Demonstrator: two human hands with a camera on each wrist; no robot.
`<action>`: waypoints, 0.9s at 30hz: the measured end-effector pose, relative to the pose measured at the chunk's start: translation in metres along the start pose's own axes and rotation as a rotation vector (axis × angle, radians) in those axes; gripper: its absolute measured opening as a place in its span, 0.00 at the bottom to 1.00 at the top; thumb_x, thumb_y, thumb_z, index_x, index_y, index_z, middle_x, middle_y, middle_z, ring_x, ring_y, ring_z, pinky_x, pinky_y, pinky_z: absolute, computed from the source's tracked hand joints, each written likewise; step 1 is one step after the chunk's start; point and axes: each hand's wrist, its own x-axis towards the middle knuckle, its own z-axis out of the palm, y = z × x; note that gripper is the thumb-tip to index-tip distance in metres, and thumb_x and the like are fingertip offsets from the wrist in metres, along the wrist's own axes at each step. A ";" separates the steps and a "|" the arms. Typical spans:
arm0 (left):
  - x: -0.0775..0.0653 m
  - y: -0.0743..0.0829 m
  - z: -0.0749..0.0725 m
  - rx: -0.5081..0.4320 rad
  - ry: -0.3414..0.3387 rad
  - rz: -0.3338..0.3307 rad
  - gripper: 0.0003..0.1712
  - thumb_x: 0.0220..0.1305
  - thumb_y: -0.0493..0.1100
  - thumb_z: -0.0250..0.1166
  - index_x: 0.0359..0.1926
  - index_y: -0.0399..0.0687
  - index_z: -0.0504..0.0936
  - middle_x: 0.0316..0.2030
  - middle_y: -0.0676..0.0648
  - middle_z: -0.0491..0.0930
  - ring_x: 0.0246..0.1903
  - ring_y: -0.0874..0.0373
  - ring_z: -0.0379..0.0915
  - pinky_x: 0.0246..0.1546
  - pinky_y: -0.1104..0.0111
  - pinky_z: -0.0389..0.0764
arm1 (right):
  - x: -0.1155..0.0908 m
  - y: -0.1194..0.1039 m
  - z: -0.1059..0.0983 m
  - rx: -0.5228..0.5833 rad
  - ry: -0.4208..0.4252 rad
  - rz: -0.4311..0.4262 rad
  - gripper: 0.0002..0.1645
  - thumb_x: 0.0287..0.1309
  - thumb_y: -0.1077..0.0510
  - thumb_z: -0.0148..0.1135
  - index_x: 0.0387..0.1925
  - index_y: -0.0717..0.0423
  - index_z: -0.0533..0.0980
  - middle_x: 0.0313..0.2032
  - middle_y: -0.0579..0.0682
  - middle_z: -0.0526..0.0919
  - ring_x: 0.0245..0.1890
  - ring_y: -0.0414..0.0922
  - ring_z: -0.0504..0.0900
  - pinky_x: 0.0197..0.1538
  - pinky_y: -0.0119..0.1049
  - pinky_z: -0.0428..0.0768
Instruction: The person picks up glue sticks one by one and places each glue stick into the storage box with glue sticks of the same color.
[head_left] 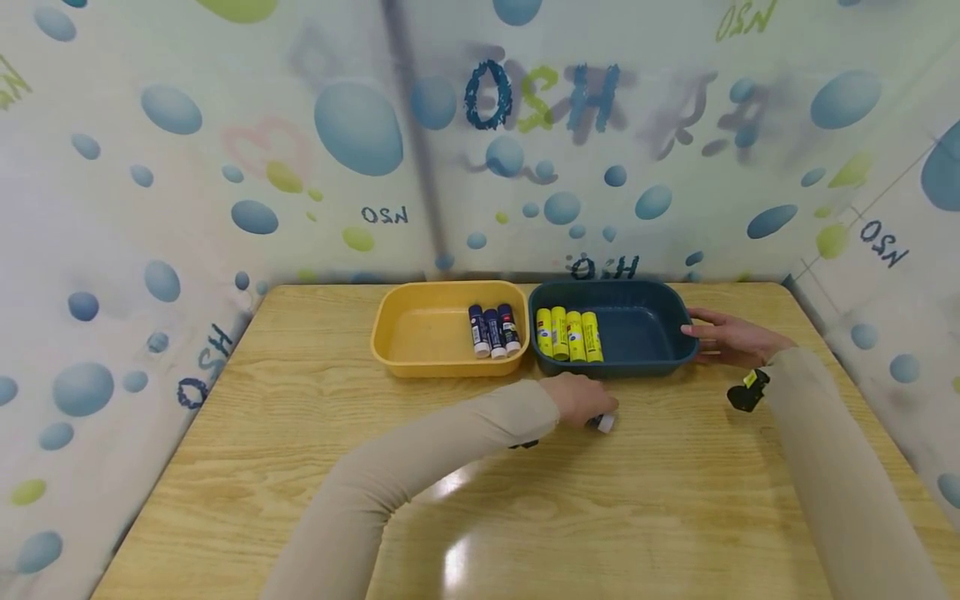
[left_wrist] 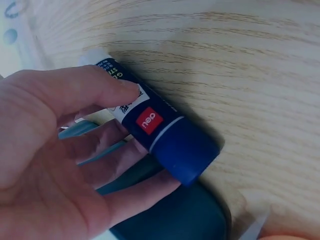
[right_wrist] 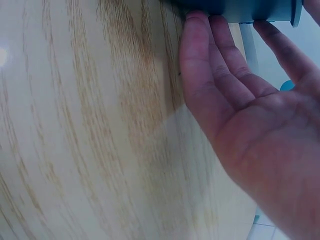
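In the head view, my left hand (head_left: 581, 398) is low over the table in front of the dark blue bin. It pinches a navy glue stick (left_wrist: 150, 120), thumb across the label and fingers along the other side, in the left wrist view. The white end (head_left: 606, 423) pokes out past my fingers. My right hand (head_left: 731, 337) holds the right end of the dark blue bin (head_left: 637, 367), thumb at the rim and fingers (right_wrist: 195, 40) against the outer wall. Several yellow glue sticks (head_left: 575, 336) lie side by side in that bin's left part.
A yellow bin (head_left: 420, 369) stands directly left of the blue one, with three navy glue sticks (head_left: 494, 332) at its right side. Both bins sit near the back edge of the wooden table (head_left: 300, 467), before a patterned wall covering (head_left: 480, 208).
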 end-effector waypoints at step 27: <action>-0.046 -0.013 -0.017 -0.034 -0.107 0.107 0.14 0.64 0.36 0.65 0.48 0.54 0.79 0.38 0.55 0.75 0.37 0.60 0.66 0.37 0.72 0.68 | -0.002 -0.003 0.001 -0.002 -0.011 0.000 0.48 0.73 0.50 0.48 0.75 0.55 0.28 0.69 0.68 0.47 0.50 0.43 0.75 0.58 0.43 0.72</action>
